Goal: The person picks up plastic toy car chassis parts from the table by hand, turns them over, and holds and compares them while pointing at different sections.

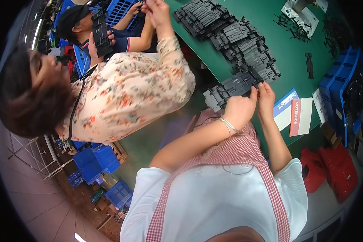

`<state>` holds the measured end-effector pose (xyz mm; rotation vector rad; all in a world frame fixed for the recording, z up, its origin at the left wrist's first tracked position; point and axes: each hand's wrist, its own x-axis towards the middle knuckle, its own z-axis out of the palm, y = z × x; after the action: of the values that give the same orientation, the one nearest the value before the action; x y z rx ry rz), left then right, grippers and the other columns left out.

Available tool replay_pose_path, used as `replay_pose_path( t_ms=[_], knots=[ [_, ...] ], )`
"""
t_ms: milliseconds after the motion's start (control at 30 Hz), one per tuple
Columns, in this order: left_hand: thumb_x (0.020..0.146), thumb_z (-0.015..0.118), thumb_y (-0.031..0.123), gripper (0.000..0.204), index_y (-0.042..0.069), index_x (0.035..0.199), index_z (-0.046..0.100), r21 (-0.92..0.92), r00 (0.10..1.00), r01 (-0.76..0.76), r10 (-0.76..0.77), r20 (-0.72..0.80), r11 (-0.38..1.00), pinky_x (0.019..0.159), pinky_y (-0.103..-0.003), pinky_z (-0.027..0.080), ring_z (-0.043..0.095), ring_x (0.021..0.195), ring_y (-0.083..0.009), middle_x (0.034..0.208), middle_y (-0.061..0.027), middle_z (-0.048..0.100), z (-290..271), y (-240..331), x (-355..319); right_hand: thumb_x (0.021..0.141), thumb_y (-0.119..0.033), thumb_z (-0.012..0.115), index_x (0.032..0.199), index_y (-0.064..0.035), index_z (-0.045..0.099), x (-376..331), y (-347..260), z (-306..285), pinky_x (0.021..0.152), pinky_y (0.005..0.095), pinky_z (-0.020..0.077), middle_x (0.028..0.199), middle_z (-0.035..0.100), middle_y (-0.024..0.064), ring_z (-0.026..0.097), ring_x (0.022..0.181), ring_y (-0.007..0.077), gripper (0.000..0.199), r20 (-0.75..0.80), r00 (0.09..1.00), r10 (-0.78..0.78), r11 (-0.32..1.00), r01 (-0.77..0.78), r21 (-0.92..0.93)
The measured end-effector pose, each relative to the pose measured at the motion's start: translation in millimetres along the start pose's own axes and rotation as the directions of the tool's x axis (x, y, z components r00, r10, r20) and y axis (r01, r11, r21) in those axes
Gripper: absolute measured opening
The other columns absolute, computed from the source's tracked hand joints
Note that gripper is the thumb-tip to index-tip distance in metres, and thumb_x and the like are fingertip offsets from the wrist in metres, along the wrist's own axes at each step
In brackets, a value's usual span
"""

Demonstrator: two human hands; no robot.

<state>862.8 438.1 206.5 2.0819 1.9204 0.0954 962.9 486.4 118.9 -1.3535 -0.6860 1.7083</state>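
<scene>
Black plastic panel [230, 89]: flat, ribbed, dark grey to black, and I am holding it at the near edge of the green table [288, 56], its left end hanging out past the table's rim. My left hand [240, 111] is closing on the panel's right end from below, thumb and fingers pinching it; a thin metal bangle [229, 124] is sitting on that wrist. My right hand [266, 99] is pinching the same end just beside the left, fingertips pressing on the panel's corner.

Stack of matching black panels [234, 36]: lying in an overlapping row across the table, running from the far left toward my hands, the nearest one almost touching the panel I am gripping.

Small black plastic pieces [294, 28]: lying scattered at the far right of the table, next to a pale grey flat tray [300, 12].

Blue booklet [284, 109]: rectangular, blue and white cover, lying at the table's edge just right of my right hand. Red booklet [300, 117]: rectangular, red spine strip with a white cover, lying beside the blue one and touching it.

Blue crates [341, 84]: standing at the table's right end, holding dark parts. Red plastic stools [334, 169]: sitting on the floor below them.

Person in a flowered blouse [129, 92]: standing to my left, raising both hands. Another person beyond is holding up a black panel [101, 34]. More blue crates [103, 159] are sitting on the floor at left.
</scene>
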Motion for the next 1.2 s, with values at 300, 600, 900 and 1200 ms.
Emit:
replay_pose_path(
  t_ms=[300, 600, 900, 1200],
  knots=[
    [0.078, 0.053, 0.014, 0.039, 0.002, 0.115, 0.053, -0.157, 1.000, 0.006, -0.005, 0.002, 0.988, 0.049, -0.036, 0.049, 0.062, 0.052, -0.0256, 0.056, -0.0124, 0.060, -1, -38, 42, 0.093, -0.014, 0.048, 0.090, -0.0009, 0.056, 37, -8, 22, 0.049, 0.0197, 0.0390, 0.063, 0.052, -0.0004, 0.047, 0.052, 0.0060, 0.016, -0.079, 0.997, 0.002, 0.997, -0.009, -0.082],
    [0.079, 0.048, 0.012, 0.039, -0.003, 0.115, 0.051, -0.156, 0.998, 0.016, -0.007, 0.060, 0.988, 0.050, -0.033, 0.050, 0.063, 0.054, -0.0239, 0.059, -0.0113, 0.062, -18, -56, 39, 0.092, -0.013, 0.048, 0.097, 0.0002, 0.057, 36, -10, 43, 0.047, 0.0193, 0.0386, 0.062, 0.052, -0.0012, 0.047, 0.052, 0.0052, 0.017, -0.055, 0.997, 0.051, 0.987, -0.059, -0.148],
    [0.080, 0.048, 0.012, 0.036, -0.004, 0.111, 0.053, -0.157, 0.998, 0.013, -0.002, 0.069, 0.988, 0.050, -0.033, 0.050, 0.064, 0.056, -0.0236, 0.060, -0.0110, 0.063, -35, -67, 24, 0.092, -0.014, 0.047, 0.096, -0.0001, 0.058, 16, -10, 60, 0.049, 0.0191, 0.0386, 0.066, 0.053, -0.0019, 0.048, 0.055, 0.0050, 0.018, -0.060, 0.997, 0.051, 0.988, -0.059, -0.140],
    [0.080, 0.048, 0.012, 0.032, -0.004, 0.107, 0.055, -0.173, 0.991, 0.010, 0.013, 0.131, 0.985, 0.050, -0.034, 0.050, 0.064, 0.057, -0.0240, 0.061, -0.0111, 0.063, -50, -64, 15, 0.092, -0.014, 0.047, 0.097, -0.0001, 0.058, -2, -16, 62, 0.052, 0.0193, 0.0387, 0.070, 0.053, -0.0028, 0.048, 0.058, 0.0047, 0.018, -0.032, 0.999, 0.042, 0.991, -0.046, -0.124]
  ],
)
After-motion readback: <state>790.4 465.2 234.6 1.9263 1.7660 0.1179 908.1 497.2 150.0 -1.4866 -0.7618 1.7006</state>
